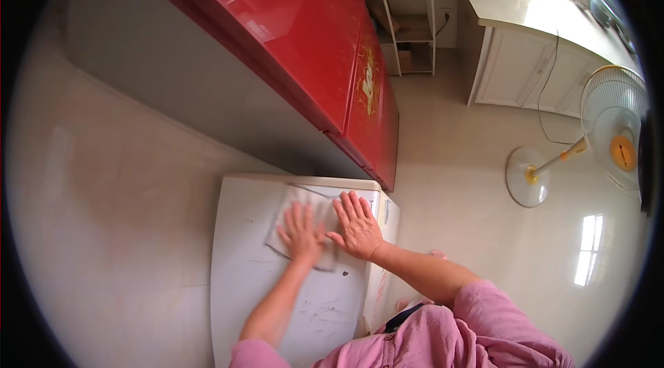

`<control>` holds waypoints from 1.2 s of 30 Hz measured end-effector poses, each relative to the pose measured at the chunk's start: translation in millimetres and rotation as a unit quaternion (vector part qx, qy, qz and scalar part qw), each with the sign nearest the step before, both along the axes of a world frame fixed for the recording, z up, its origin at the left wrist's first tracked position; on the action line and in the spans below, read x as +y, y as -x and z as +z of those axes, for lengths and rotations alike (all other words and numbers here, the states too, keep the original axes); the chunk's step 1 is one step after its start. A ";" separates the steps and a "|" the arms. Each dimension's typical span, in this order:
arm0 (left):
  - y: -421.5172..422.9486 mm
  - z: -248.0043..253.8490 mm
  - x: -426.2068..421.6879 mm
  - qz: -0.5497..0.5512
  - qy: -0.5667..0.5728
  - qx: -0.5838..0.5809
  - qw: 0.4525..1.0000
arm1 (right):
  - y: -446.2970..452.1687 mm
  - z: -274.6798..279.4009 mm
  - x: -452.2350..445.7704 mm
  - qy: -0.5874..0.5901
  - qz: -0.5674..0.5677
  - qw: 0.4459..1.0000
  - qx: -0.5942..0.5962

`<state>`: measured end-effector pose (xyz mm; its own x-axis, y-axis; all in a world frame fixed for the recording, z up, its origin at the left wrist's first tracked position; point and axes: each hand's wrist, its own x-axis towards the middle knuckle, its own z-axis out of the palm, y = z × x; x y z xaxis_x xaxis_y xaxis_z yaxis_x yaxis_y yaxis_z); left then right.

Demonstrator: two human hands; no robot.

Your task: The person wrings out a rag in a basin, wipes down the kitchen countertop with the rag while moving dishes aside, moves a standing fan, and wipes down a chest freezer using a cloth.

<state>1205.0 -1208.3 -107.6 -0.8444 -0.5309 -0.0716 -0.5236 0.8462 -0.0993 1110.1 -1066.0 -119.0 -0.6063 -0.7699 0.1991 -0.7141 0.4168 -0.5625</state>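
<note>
A pale cloth with a dark edge (282, 235) lies spread on the scuffed white top of a low appliance or cabinet (277, 306). My left hand (303, 235) is flat on the cloth, fingers spread and slightly blurred by motion. Beside it, my right hand (357, 226) lies palm down near the top's right edge, fingers extended; whether its palm rests on the cloth or the bare surface is hidden. Neither hand is closed around anything. Dark scratches and a small dark spot (345, 273) mark the white surface.
A tall red refrigerator (304, 50) stands just beyond the white top. To the right, a standing fan (529, 174) has a cord running toward a counter with white cabinet doors (519, 67). White shelves (408, 22) hold several items at the back. Pale glossy tiles cover the floor.
</note>
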 end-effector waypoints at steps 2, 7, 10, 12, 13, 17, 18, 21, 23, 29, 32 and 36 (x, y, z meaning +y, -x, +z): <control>-26.9 -0.1 51.6 -0.056 -0.023 0.002 0.998 | -0.7 3.0 1.9 -0.001 -0.002 1.000 -0.002; -56.2 10.3 74.0 -0.108 -0.054 -0.002 0.993 | 0.5 1.7 4.5 0.050 0.006 0.999 -0.016; -24.1 18.9 34.4 -0.050 -0.049 0.017 0.997 | -0.1 0.8 5.9 0.053 0.003 0.998 -0.034; -4.2 10.8 -8.8 -0.016 -0.015 0.026 0.999 | 2.2 -0.8 4.1 0.058 0.002 0.998 -0.034; 6.9 12.6 -26.9 0.001 -0.020 0.023 1.000 | 3.3 0.2 3.2 0.054 -0.008 0.998 -0.030; 45.0 6.3 -102.1 0.103 -0.023 0.026 0.994 | -1.9 4.1 2.5 0.015 -0.019 1.000 -0.015; 55.7 7.9 -118.9 0.154 -0.022 0.015 0.988 | -2.4 4.2 1.7 0.003 -0.013 1.000 -0.005; 71.2 7.1 -157.2 0.260 -0.023 0.021 0.965 | -2.5 4.3 -0.8 -0.012 -0.023 1.000 0.011; 74.9 0.2 -165.6 0.285 -0.020 0.017 0.958 | -3.4 4.4 0.7 -0.012 -0.006 1.000 -0.002; 46.5 4.0 -92.8 0.108 -0.002 -0.015 0.994 | -2.9 3.1 3.9 0.019 -0.008 0.999 -0.028; 32.6 6.4 -85.8 0.019 -0.008 -0.029 0.999 | -3.1 5.0 4.3 0.005 0.010 1.000 -0.020; 53.4 0.4 -145.3 0.101 -0.014 0.001 0.995 | -1.4 4.5 2.7 0.018 0.013 0.999 -0.024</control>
<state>1151.6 -1353.6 -107.2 -0.7206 -0.6878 -0.0878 -0.6835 0.7259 -0.0763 1111.5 -1063.3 -114.5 -0.5954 -0.7788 0.1971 -0.6959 0.3774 -0.6110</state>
